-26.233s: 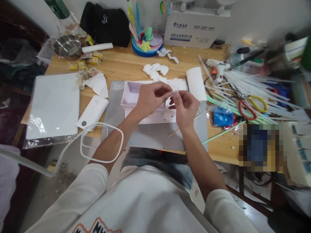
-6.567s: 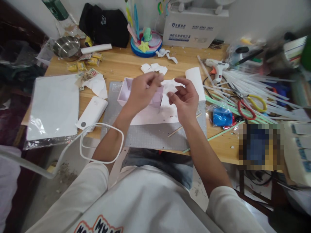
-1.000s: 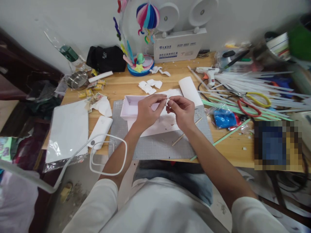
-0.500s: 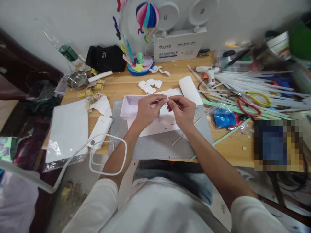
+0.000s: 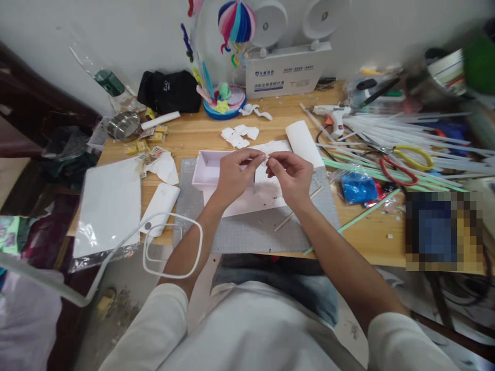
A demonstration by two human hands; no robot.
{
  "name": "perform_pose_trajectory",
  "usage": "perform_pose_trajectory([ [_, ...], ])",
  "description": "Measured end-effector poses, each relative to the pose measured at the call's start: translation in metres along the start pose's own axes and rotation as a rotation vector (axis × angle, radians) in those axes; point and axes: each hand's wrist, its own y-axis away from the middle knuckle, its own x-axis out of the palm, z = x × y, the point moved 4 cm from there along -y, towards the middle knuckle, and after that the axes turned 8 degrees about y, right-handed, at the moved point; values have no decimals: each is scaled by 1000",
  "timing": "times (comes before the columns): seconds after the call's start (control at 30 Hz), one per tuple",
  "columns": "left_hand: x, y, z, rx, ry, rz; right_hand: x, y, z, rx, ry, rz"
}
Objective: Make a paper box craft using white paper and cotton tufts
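My left hand [image 5: 238, 171] and my right hand [image 5: 291, 172] meet over the mat, each closed in a pinch. Between the fingertips shows a small white piece [image 5: 266, 158], too small to name. Under my hands lies a white paper sheet [image 5: 247, 206] with dark smudges. Just left of my left hand is a pale lilac open box [image 5: 198, 175], partly hidden by that hand. A thin wooden stick [image 5: 284, 222] lies near my right wrist. Behind my right hand is a curled white paper roll [image 5: 303, 141].
A grey cutting mat [image 5: 247, 239] covers the table's front. Torn white pieces [image 5: 235, 136] lie behind. To the right are a hot glue gun [image 5: 334, 116], scissors [image 5: 400, 167] and many glue sticks [image 5: 390, 131]. A white power bank [image 5: 160, 206] and a bagged white sheet [image 5: 106, 206] are left.
My fingertips have parted slightly, and more of the small white piece shows between them. The whole view has shifted a little; the other things stay in place.
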Motion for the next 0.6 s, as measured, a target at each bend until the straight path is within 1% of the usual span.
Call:
perform_pose_trajectory([
  [0.13,0,1,0,17,-5,26,1,-1,-1,19,-4,-3],
  [0.27,1,1,0,6,-29,38,1,-2,-1,27,12,4],
  [0.47,0,2,-3,10,-53,-27,0,-1,1,17,56,-25],
  [0.6,2,3,-4,23,-50,26,-1,0,4,-24,99,-45],
])
